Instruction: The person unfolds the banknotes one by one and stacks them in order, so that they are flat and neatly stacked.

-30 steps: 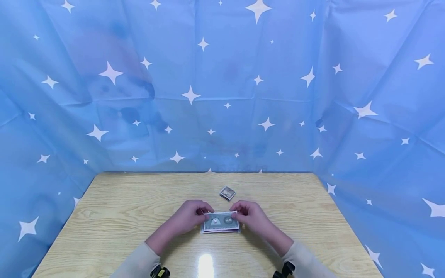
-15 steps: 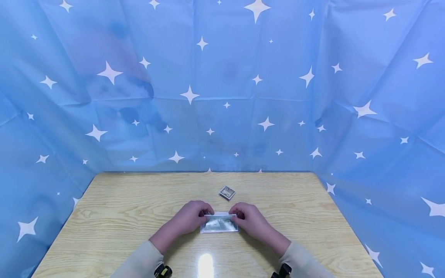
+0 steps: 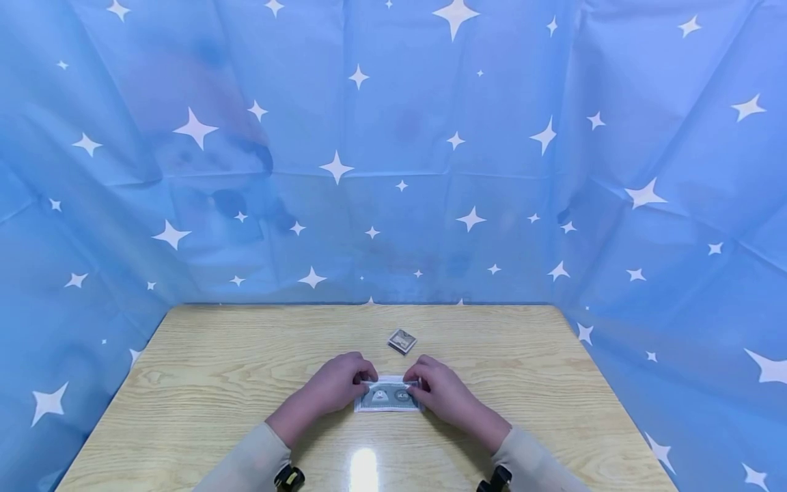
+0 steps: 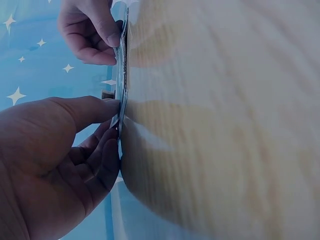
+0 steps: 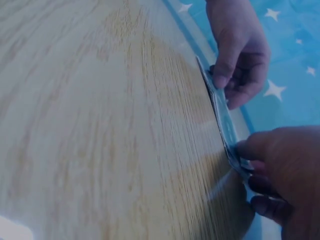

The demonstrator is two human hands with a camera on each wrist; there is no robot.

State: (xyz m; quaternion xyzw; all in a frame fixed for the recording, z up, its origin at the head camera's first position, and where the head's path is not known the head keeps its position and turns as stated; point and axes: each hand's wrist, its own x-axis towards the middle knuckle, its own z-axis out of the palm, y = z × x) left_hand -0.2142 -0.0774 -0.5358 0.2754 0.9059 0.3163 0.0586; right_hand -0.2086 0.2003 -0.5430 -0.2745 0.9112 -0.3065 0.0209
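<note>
A small stack of green-grey play banknotes (image 3: 386, 399), the top one with a pale figure and a dark oval, lies low over the table in the head view. My left hand (image 3: 335, 383) pinches its far left corner between thumb and fingers. At the far right corner my right hand (image 3: 444, 393) does the same. From the left wrist, the stack shows edge-on as a thin banknote edge (image 4: 123, 65) close over the wood, the left thumb on its face. The right wrist view shows the banknotes (image 5: 227, 122) slightly bowed, a thumb at each end.
Just beyond the hands sits a small square stack (image 3: 402, 341) with a printed picture on top, turned at an angle. The pale wood table (image 3: 215, 389) reflects a bright light near its front. A blue star-patterned cloth (image 3: 393, 239) stands behind and at both sides.
The top banknote, raised a little off the ones below and then glaring with light, now lies flatter and lined up with them. Both hands keep their corners, shifting only slightly.
</note>
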